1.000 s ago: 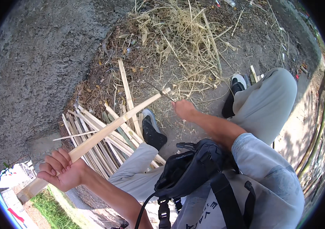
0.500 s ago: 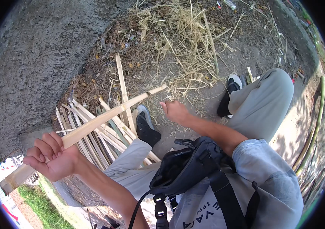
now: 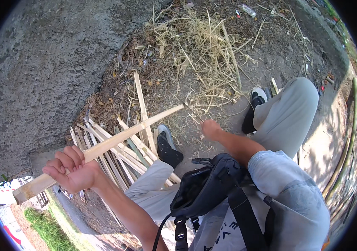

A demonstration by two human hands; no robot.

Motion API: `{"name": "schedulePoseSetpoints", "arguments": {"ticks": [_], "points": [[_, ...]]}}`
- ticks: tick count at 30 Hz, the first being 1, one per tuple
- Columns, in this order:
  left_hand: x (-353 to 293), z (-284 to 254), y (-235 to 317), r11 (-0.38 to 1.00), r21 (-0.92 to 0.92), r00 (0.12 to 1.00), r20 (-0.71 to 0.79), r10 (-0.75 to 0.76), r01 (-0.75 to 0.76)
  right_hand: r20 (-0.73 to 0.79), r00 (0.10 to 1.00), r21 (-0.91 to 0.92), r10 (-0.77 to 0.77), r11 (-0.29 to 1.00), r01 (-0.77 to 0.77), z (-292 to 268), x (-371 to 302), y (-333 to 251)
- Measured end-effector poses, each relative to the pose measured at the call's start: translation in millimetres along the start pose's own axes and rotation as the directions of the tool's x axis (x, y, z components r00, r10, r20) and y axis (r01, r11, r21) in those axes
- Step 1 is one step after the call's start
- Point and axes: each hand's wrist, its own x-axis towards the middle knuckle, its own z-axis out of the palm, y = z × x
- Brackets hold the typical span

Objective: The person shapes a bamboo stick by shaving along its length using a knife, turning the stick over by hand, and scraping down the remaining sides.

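Note:
My left hand [image 3: 73, 169] is wrapped round a long pale bamboo strip [image 3: 130, 134] near its wide end. The strip slants up to the right, its narrow end away from me. My right hand [image 3: 212, 129] is closed on a dark, thin-bladed knife [image 3: 192, 111]; its handle is hidden in the fist. The blade crosses the strip's narrow tip and looks to touch it. Beneath the strip, by my left shoe [image 3: 168, 146], lies a pile of split bamboo strips [image 3: 111, 161].
A rough grey concrete block [image 3: 52, 75] rises on the left. Tangled bamboo shavings [image 3: 207, 50] cover the ground ahead. A black bag [image 3: 207, 184] hangs at my front. My right knee [image 3: 300, 100] is bent outward, and long poles [image 3: 346, 154] lie at far right.
The right hand has moved right and slightly nearer me, and the knife blade now shows at the strip's tip. The left hand and strip have shifted a little right in view.

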Motion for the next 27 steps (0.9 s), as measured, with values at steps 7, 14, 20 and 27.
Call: {"name": "schedulePoseSetpoints", "arguments": {"ticks": [7,14,20,27], "points": [[4,0,1,0.999,0.041,0.999,0.008,0.032,-0.032,0.067,0.993,-0.111,-0.096,0.988,0.103,-18,-13,-25],[1,9,-5,1.0,0.018,0.999,-0.024,0.023,-0.023,0.066,0.998,-0.038,-0.017,0.999,0.02,-14,6,-4],[2,7,-1,0.999,0.032,0.999,0.034,0.04,-0.041,0.084,0.994,-0.036,-0.07,0.997,0.073,-18,-14,-51],[-2,8,1,0.999,0.044,0.999,-0.034,0.024,-0.022,0.019,0.983,-0.044,-0.183,0.982,0.184,-17,0,-19]]}}
